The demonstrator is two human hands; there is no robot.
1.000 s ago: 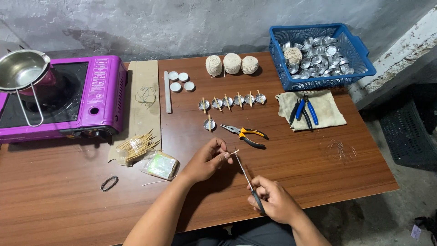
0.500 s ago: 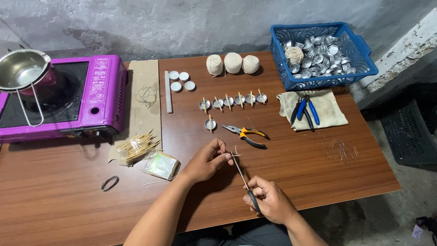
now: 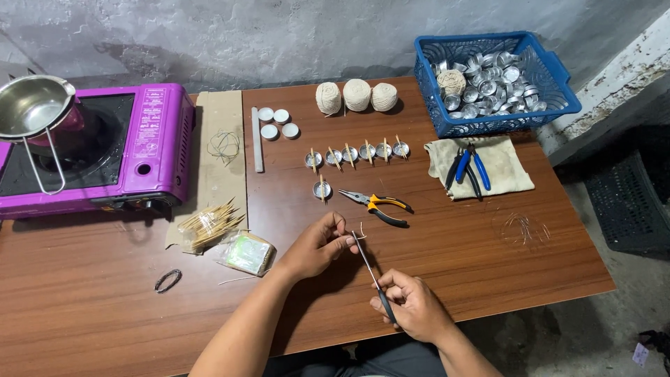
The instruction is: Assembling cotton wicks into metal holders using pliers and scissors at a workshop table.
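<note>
Your right hand is closed round the dark handles of slim scissors, whose long axis runs up and to the left toward your left hand. That hand's grip pinches a short pale wick between fingertips, just above the wooden surface. The blade tips meet the wick right beside the pinch, so your left hand is nearer. Yellow-handled pliers lie just beyond, untouched.

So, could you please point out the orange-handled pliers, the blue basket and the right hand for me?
orange-handled pliers (image 3: 380,206): head view, on the handles near the pivot.
blue basket (image 3: 488,123): head view, on its front wall.
right hand (image 3: 412,307): head view, middle of the hand's back.
</note>
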